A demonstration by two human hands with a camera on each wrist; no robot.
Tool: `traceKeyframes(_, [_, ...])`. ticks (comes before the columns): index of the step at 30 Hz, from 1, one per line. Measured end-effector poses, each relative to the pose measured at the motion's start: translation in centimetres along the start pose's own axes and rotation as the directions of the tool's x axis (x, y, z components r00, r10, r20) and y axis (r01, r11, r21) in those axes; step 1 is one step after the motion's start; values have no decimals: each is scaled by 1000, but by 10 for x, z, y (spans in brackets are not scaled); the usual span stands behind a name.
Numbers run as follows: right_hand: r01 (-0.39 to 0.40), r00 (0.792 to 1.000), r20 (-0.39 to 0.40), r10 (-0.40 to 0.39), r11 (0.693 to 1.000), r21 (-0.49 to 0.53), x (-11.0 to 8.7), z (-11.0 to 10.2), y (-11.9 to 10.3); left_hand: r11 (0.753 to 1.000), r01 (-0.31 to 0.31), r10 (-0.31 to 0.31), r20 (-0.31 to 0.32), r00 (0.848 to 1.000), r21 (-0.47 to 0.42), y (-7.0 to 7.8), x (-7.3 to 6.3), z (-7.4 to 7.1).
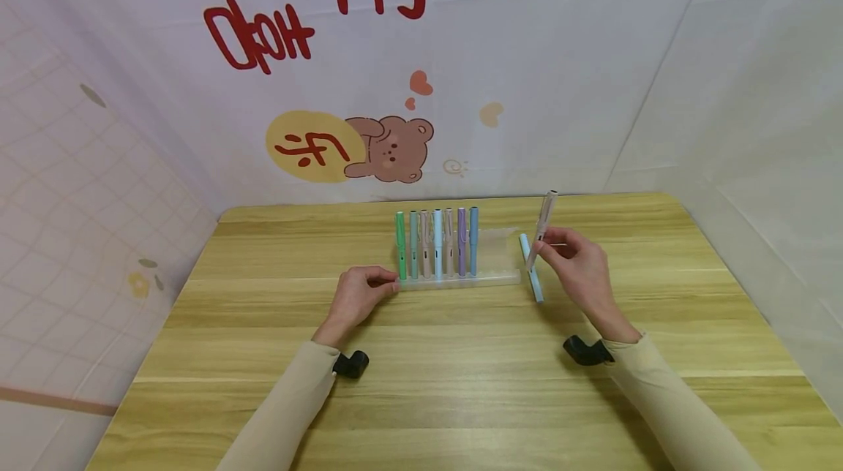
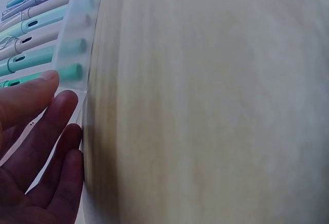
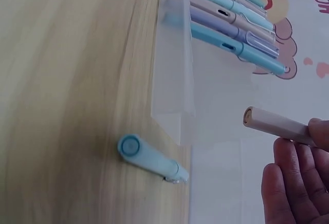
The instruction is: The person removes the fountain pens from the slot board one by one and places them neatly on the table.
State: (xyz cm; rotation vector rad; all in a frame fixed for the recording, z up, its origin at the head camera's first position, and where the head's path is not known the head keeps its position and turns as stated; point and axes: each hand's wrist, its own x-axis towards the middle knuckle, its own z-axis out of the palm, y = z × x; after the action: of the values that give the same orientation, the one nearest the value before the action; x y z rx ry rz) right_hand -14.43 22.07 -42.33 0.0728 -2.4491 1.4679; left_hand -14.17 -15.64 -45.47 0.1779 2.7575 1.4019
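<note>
A wood-grain worktop [image 1: 461,361] stands before a creased white back wall [image 1: 560,39] printed with red characters [image 1: 260,34], a brown cartoon bear [image 1: 395,151], a yellow disc [image 1: 323,167] and small hearts [image 1: 421,83]. Faint grid lines cross the left wall [image 1: 85,156]; the right wall [image 1: 757,91] is pale.

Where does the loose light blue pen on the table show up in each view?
Head: light blue pen, lower right of centre, beyond the clear holder's right end.
Left wrist: not in it.
Right wrist: lower middle, just left of centre.
Shared landmark: the clear holder, in all three.
</note>
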Motion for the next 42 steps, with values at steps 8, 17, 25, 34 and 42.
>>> traceKeyframes(8, [-20,1000,2,21,999,-33,-1,-11,3,1000,-2,2,-4,1000,-2,-1,0,0])
traceKeyframes(17, [-40,999,12,40,998,-58,-2,-21,9,1000,-1,1,-4,1000,-5,0,-1,-1])
traceKeyframes(25, [-45,998,39,48,997,-68,-3,-27,13,1000,6,-7,-3,1000,-18,2,-1,-1])
traceKeyframes(34, [-85,991,91,95,990,-109,-5,-33,17,1000,10,-10,-3,1000,-17,2,-1,-1])
traceKeyframes(42, [-82,989,113,99,985,-150,-4,-35,24,1000,11,-11,1,1000,-21,1,-1,-1])
